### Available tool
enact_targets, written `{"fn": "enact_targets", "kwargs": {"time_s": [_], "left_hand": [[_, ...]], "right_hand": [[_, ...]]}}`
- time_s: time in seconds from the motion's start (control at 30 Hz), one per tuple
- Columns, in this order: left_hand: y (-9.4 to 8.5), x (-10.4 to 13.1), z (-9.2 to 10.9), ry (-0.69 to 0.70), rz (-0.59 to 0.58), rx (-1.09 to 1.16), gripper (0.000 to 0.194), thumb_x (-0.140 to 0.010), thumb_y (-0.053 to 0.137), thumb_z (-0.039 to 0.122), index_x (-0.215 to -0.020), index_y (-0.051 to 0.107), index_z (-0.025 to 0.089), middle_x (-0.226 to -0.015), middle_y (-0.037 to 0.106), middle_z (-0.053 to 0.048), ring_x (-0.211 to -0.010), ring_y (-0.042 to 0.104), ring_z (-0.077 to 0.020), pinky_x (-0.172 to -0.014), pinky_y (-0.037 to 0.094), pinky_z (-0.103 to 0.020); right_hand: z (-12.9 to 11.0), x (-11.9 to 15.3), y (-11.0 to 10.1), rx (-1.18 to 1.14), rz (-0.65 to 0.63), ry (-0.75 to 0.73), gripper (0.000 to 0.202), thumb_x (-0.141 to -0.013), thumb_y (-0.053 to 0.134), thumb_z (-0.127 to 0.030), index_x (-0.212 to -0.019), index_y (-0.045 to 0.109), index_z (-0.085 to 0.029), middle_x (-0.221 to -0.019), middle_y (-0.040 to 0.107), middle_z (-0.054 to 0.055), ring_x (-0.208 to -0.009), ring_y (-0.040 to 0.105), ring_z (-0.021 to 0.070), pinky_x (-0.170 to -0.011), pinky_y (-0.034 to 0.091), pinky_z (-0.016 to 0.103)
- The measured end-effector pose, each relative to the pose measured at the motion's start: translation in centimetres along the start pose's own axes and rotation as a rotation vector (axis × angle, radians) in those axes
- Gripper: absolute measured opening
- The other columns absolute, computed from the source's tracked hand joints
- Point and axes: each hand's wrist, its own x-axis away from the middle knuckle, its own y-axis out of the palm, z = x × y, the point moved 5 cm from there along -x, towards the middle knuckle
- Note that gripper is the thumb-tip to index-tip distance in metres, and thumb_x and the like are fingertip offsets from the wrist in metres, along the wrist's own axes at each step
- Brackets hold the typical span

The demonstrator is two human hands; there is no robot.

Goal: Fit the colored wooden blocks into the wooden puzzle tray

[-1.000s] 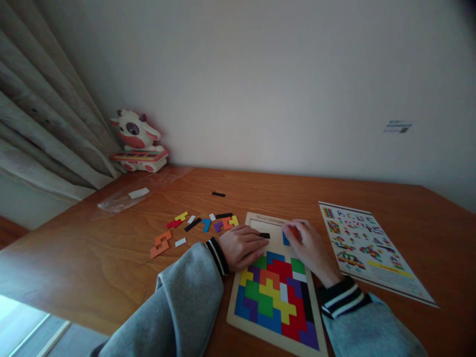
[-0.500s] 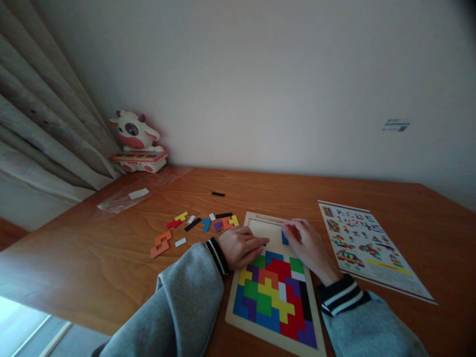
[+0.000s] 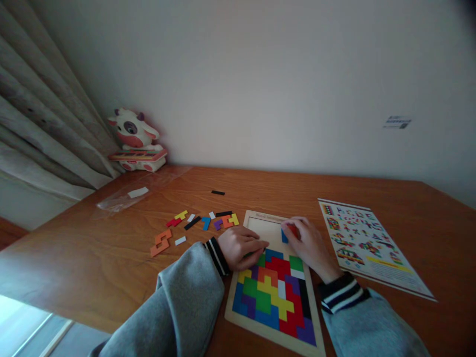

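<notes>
A wooden puzzle tray (image 3: 273, 335) lies before me, its lower part filled with coloured block pieces and its upper part showing bare wood. My left hand (image 3: 243, 247) rests over the tray's left side, fingers drawn together near a green piece (image 3: 262, 261); a small dark bit shows at its fingertips, too little to name. At the upper right of the tray, my right hand (image 3: 308, 244) has thumb and fingers closed around a red puzzle piece (image 3: 294, 230), partly hidden. Beside the thumb shows a blue piece (image 3: 284, 237); whether it is held or lying in the tray, I cannot tell.
Several loose pieces, among them an orange piece (image 3: 159, 247) and a black bar (image 3: 217, 192), lie left of and behind the tray. A printed pattern sheet (image 3: 366, 248) is at the right. Farther left are a clear plastic bag (image 3: 117, 202) and a cow toy keyboard (image 3: 137, 144).
My left index finger has bent slightly, drawing its tip in a little. The right hand stays at the tray's upper right, and the pieces look unmoved.
</notes>
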Motion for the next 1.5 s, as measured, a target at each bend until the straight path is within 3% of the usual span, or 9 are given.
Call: {"fn": "enact_targets", "kwargs": {"time_s": [0.07,0.3,0.43,0.6,0.8,0.93,1.23,1.4,1.5], "left_hand": [[-0.1,0.0,0.0,-0.003,-0.001,0.007,0.029,-0.092,0.047,0.021,-0.112,0.066,0.013,-0.089,0.075,-0.01,-0.086,0.071,-0.02,-0.077,0.058,-0.032],[-0.3,0.4,-0.1,-0.087,-0.013,0.059,0.031,-0.091,0.047,0.02,-0.116,0.065,0.013,-0.065,0.069,-0.005,-0.054,0.065,-0.0148,-0.056,0.052,-0.025],[-0.4,0.4,-0.2,-0.102,0.003,0.105,0.03,-0.09,0.048,0.019,-0.114,0.065,0.013,-0.069,0.071,-0.006,-0.057,0.066,-0.015,-0.057,0.052,-0.025],[-0.6,0.0,0.0,-0.038,0.007,0.15,0.029,-0.088,0.049,0.018,-0.111,0.067,0.013,-0.087,0.074,-0.01,-0.08,0.07,-0.019,-0.072,0.057,-0.029],[-0.4,-0.1,0.2,-0.011,-0.037,0.089,0.03,-0.089,0.047,0.02,-0.112,0.067,0.014,-0.075,0.072,-0.008,-0.067,0.068,-0.0173,-0.063,0.054,-0.027],[-0.4,0.0,0.2,-0.006,-0.011,0.044,0.028,-0.089,0.047,0.02,-0.107,0.067,0.014,-0.067,0.069,-0.006,-0.06,0.065,-0.0161,-0.059,0.052,-0.027],[-0.3,0.1,0.3,0.016,0.001,0.024,0.025,-0.089,0.048,0.02,-0.105,0.067,0.014,-0.064,0.067,-0.004,-0.057,0.064,-0.0158,-0.056,0.049,-0.027],[-0.5,0.2,0.7,0.026,0.012,0.031,0.027,-0.086,0.046,0.021,-0.101,0.068,0.015,-0.058,0.065,-0.003,-0.05,0.061,-0.0145,-0.049,0.045,-0.026],[-0.4,0.4,0.8,0.012,0.026,0.034,0.028,-0.084,0.047,0.022,-0.101,0.068,0.016,-0.055,0.064,-0.001,-0.048,0.061,-0.0138,-0.047,0.044,-0.025]], "right_hand": [[0.0,0.0,0.0,0.004,-0.002,0.004,0.031,-0.094,0.047,-0.044,-0.098,0.067,-0.021,-0.103,0.065,0.01,-0.097,0.061,0.0251,-0.09,0.047,0.041],[-0.2,0.0,-0.2,0.013,-0.014,0.018,0.03,-0.094,0.047,-0.043,-0.098,0.068,-0.022,-0.104,0.064,0.009,-0.098,0.061,0.025,-0.091,0.046,0.041],[-0.3,0.0,-0.2,0.012,-0.024,0.026,0.03,-0.094,0.046,-0.044,-0.098,0.067,-0.022,-0.105,0.064,0.009,-0.099,0.06,0.0253,-0.091,0.046,0.041],[-0.5,0.0,-0.3,0.022,-0.032,0.026,0.032,-0.094,0.046,-0.046,-0.097,0.068,-0.023,-0.104,0.063,0.008,-0.099,0.06,0.0254,-0.091,0.046,0.042],[-1.6,0.4,-0.6,0.063,-0.003,-0.08,0.047,-0.08,0.063,-0.063,-0.107,0.066,-0.025,-0.117,0.057,0.01,-0.113,0.055,0.03,-0.097,0.042,0.047],[-2.2,0.8,-0.3,0.11,-0.082,-0.134,0.047,-0.079,0.064,-0.062,-0.113,0.065,-0.03,-0.126,0.054,0.01,-0.118,0.051,0.0323,-0.094,0.04,0.05],[-2.5,0.9,0.0,0.155,-0.156,-0.102,0.055,-0.073,0.067,-0.066,-0.115,0.064,-0.03,-0.126,0.056,0.009,-0.117,0.051,0.0331,-0.091,0.039,0.051],[-2.0,0.7,0.3,0.124,-0.152,-0.085,0.055,-0.074,0.063,-0.069,-0.112,0.065,-0.031,-0.124,0.057,0.008,-0.116,0.052,0.0336,-0.092,0.04,0.052],[-1.0,0.6,0.4,0.097,-0.085,-0.045,0.05,-0.082,0.052,-0.069,-0.108,0.066,-0.029,-0.121,0.058,0.008,-0.115,0.054,0.032,-0.094,0.04,0.052]]}}
